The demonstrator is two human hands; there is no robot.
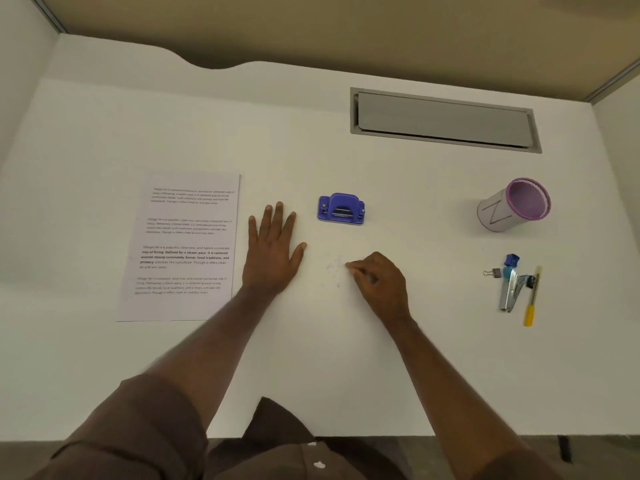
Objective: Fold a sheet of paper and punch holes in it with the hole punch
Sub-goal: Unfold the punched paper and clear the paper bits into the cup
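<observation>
A printed sheet of paper (183,247) lies flat and unfolded on the white desk (381,358), left of centre. A blue hole punch (341,208) stands upright beyond my hands. My left hand (273,249) rests flat on the desk, palm down and fingers spread, between the paper and the punch, touching neither. My right hand (379,280) is curled with fingertips pinched together on the desk, right beside a faint scatter of tiny white paper bits (334,271). Whether the fingers hold a bit is too small to tell.
A purple-rimmed pen cup (514,206) lies tipped at the right. Below it sit a small binder clip (493,273), a blue sharpener (511,260), a metal stapler (512,291) and a yellow-handled tool (531,303). A grey cable hatch (443,119) is set into the desk's far side.
</observation>
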